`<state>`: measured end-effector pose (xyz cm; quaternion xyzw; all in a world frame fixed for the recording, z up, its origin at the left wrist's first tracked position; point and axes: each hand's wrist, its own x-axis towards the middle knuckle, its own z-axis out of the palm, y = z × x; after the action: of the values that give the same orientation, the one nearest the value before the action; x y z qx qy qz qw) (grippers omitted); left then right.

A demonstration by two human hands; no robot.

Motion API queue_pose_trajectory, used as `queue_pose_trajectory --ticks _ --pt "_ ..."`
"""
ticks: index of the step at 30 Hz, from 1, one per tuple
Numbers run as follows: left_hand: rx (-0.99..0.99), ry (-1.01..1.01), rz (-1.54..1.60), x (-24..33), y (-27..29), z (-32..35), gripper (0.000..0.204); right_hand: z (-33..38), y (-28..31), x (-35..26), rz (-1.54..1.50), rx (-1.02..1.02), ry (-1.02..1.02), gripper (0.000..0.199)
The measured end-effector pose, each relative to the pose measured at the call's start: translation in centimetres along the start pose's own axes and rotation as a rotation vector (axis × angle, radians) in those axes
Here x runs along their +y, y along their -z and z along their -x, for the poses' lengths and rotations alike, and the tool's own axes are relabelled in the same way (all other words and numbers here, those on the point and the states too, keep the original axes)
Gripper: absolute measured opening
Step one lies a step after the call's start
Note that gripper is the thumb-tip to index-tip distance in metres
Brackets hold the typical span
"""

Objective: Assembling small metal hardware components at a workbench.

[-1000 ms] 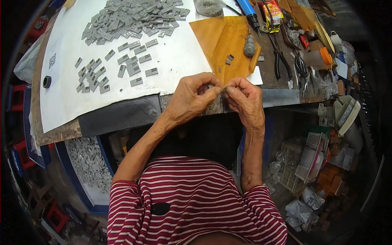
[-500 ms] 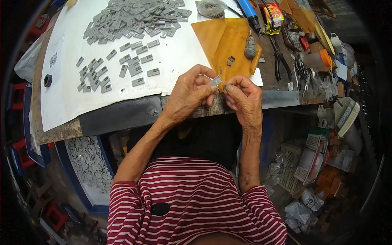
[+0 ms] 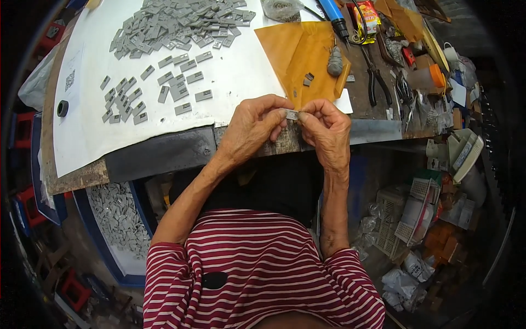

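Observation:
Between my two hands, at the table's front edge, is a small flat grey rectangular piece (image 3: 292, 114). My left hand (image 3: 255, 125) pinches its left end between thumb and fingers. The thumb and fingertips of my right hand (image 3: 327, 130) are closed at its right end; whatever tiny thing they may pinch is hidden. Just beyond, a few small dark bits (image 3: 308, 80) lie on a sheet of orange-brown paper (image 3: 279, 46). Similar grey pieces (image 3: 177, 89) lie spread on the white sheet (image 3: 219, 77) to the left.
A large heap of grey pieces (image 3: 175, 24) covers the far left of the table. Pliers (image 3: 373, 82), a blue-handled tool (image 3: 333, 16) and an orange-lidded jar (image 3: 430, 78) stand or lie at right. Below left is a blue-edged tray (image 3: 90, 219) of grey pieces.
My right hand's fingertips have closed in on the grey piece. The piece has turned from a slant to nearly level, and my left hand has shifted slightly.

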<state>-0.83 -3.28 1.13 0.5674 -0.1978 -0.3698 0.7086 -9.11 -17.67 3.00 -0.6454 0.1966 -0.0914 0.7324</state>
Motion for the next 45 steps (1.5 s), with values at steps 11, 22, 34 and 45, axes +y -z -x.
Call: queue_pose_trajectory --ticks 11,22,34,45 --pt "0.011 -0.03 0.084 0.0 -0.1 0.1 0.018 0.1 0.1 0.2 -0.021 -0.02 0.02 0.007" --pt "0.123 -0.119 0.111 -0.3 -0.7 0.2 0.018 0.2 -0.3 0.7 -0.131 0.047 0.056 0.01" --pt "0.109 -0.128 0.042 -0.5 -1.0 0.4 0.016 0.2 -0.4 1.4 -0.146 0.043 0.028 0.013" --pt "0.1 -0.142 0.091 -0.5 -1.2 0.7 0.015 0.4 -0.7 1.2 -0.108 0.057 0.014 0.013"
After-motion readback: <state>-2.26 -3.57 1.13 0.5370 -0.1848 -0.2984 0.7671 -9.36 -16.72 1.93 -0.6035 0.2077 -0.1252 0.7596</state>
